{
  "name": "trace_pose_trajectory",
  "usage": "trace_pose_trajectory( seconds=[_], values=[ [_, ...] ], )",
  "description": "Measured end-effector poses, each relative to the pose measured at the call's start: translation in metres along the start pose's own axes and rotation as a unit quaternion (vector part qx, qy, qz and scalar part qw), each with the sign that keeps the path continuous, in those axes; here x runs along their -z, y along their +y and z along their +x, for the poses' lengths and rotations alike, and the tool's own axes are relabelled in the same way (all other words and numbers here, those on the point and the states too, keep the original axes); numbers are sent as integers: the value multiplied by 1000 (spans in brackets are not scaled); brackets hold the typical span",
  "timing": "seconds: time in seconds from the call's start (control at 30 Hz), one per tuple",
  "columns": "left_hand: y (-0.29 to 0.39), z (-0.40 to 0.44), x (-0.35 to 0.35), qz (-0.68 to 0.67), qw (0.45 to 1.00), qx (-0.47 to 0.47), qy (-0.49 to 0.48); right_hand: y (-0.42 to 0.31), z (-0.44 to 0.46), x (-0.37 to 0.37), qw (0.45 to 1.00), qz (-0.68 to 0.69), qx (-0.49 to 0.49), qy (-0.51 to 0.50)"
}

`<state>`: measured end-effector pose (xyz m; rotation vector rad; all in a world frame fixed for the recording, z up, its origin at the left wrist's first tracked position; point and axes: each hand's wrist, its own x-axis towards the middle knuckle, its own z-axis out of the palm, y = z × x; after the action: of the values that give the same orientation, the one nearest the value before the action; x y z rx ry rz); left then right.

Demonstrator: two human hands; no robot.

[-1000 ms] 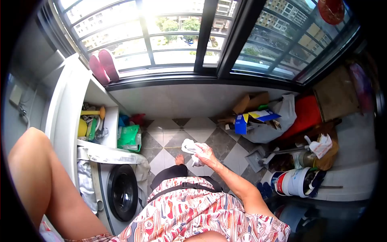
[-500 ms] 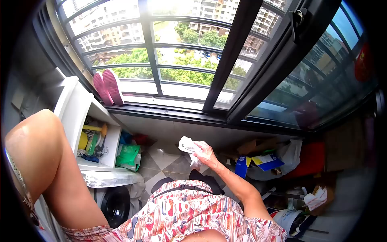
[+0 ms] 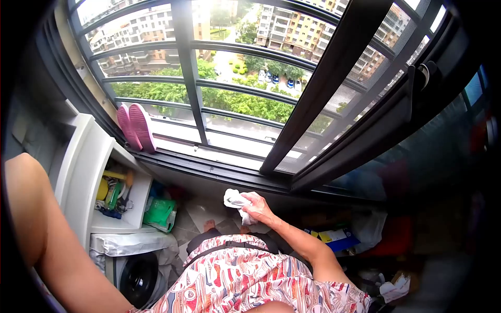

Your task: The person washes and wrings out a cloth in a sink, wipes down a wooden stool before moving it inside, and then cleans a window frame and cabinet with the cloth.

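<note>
My right hand [image 3: 257,207] is closed around a crumpled white cloth [image 3: 237,200], held in front of my body below the window sill. Part of the cloth sticks out past my fingers on the left, and another fold hangs beneath them. On the left, my bent left arm [image 3: 57,229] is raised with its elbow near the white cabinet; the left hand lies outside the picture. Pink slippers [image 3: 140,128] stand upright on the window sill [image 3: 209,154], leaning at its left end.
A white open cabinet [image 3: 122,221] holds tools and small items, with a green bag [image 3: 159,214] beside it. Below is a front-loading washing machine [image 3: 139,279]. A dark-framed barred window [image 3: 235,99] spans the front. Boxes and bags, including a blue box [image 3: 339,239], crowd the right.
The view has tilted and shifted, so the window fills more of it. My right hand, still holding the cloth, appears slightly lower and further left. The left elbow also sits lower.
</note>
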<state>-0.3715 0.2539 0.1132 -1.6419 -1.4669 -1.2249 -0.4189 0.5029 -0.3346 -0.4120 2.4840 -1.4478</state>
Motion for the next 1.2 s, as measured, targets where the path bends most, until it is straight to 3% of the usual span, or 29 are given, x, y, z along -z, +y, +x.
trace_pose_trajectory(
  seconds=[0.23, 0.33, 0.43, 0.53, 0.63, 0.73, 0.83, 0.93, 0.97, 1.0, 1.03, 1.13, 1.2],
  values=[
    [-28, -6, 37, -7, 1000, -5, -16, -25, 21, -19, 997, 52, -52, 24],
    [-38, -11, 41, -6, 1000, 0, -22, -38, 28, -17, 999, 24, -23, 15],
    [-43, -18, 48, -9, 1000, 2, -24, -56, 43, -4, 996, 8, 82, 41],
    [-47, -19, 53, -11, 1000, 8, -23, -84, 56, 25, 984, -88, 144, 65],
    [-56, -13, 59, -27, 999, 10, -15, -105, 68, 58, 933, -287, 174, 129],
    [-72, -5, 66, -52, 999, 6, 1, -118, 77, 95, 847, -485, 125, 179],
    [-96, -9, 74, -72, 997, 23, 28, -116, 80, 109, 820, -547, 79, 151],
    [-141, -45, 66, -120, 978, 150, 76, -112, 75, 116, 810, -569, 62, 127],
    [-161, -85, 63, -465, 857, 177, 134, -107, 73, 122, 817, -559, 81, 122],
    [-187, -121, 51, -306, 924, 207, 97, -103, 70, 126, 823, -548, 98, 116],
    [-198, -149, 20, -290, 918, 239, 126, -109, 69, 129, 827, -544, 85, 115],
    [-186, -219, -47, -274, 816, 473, 187, -100, 57, 145, 802, -587, 39, 102],
    [-179, -262, -64, -245, 765, 586, 105, -91, 45, 162, 773, -625, 12, 104]
  ],
)
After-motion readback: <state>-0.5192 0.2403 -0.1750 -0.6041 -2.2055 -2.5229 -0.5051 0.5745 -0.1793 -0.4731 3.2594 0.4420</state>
